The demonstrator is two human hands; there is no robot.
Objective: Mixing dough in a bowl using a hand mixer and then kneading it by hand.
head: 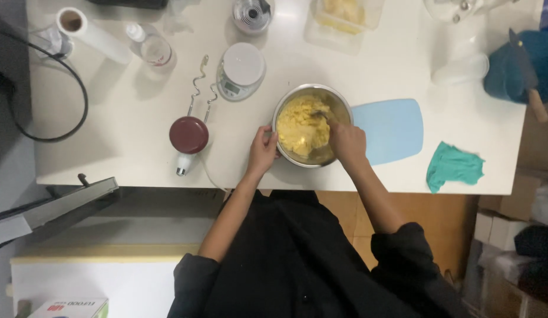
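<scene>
A metal mixing bowl [342, 103] stands on the white table near its front edge, holding yellow dough [302, 125]. My left hand [263, 150] grips the bowl's left rim. My right hand [346, 141] reaches into the bowl from the right, fingers closed around a utensil [326, 116] whose end sits in the dough; its shape is hard to make out.
A hand mixer [188, 136] with dough hooks lies left of the bowl, a white kitchen scale [241, 70] behind it. A light blue cutting board [393, 129] and a teal cloth [453, 166] lie to the right. A glass jar [152, 47], a roll [91, 33] and a plastic container [342, 19] stand at the back.
</scene>
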